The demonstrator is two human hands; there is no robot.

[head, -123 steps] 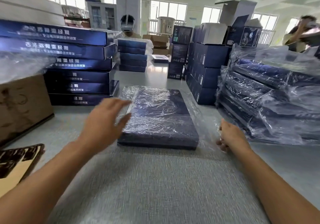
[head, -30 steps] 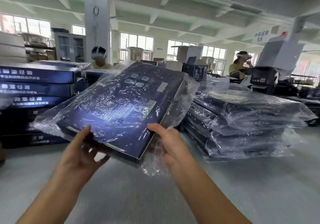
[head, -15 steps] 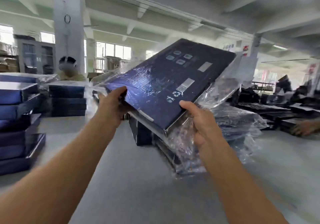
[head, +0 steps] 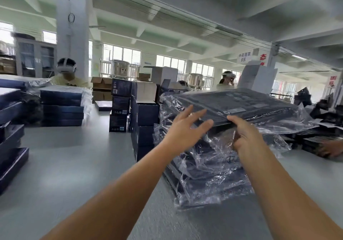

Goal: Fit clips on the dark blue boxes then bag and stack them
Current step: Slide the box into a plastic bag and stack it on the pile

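From my head camera, I've got the bagged box (head: 239, 103) lying nearly flat on top of the stack of bagged boxes (head: 209, 167) at my right, so this one looks all but placed. My right hand (head: 245, 136) grips its near edge, thumb on top and fingers curled underneath through the plastic bag (head: 300, 117), which flares out loose past the box's far end. My left hand (head: 185, 128) is spread wide, fingers straight, right at the near left corner of the box; whether the fingertips actually touch the plastic I can't tell through the blur. I'd judge the clipping and bagging for this box done, and the stacking nearly done: what's left is letting go and maybe squaring it up with the ones beneath. There's plenty more ahead, though. On the grey table (head: 65, 165) to my left sit unbagged dark blue boxes (head: 62, 108), piled and waiting, with more at the far left edge. Whether those have clips yet, I can't see from here. Across the table a person in a headset (head: 65, 73) sits behind another pile, and someone's hand (head: 332, 148) rests on boxes at my far right.
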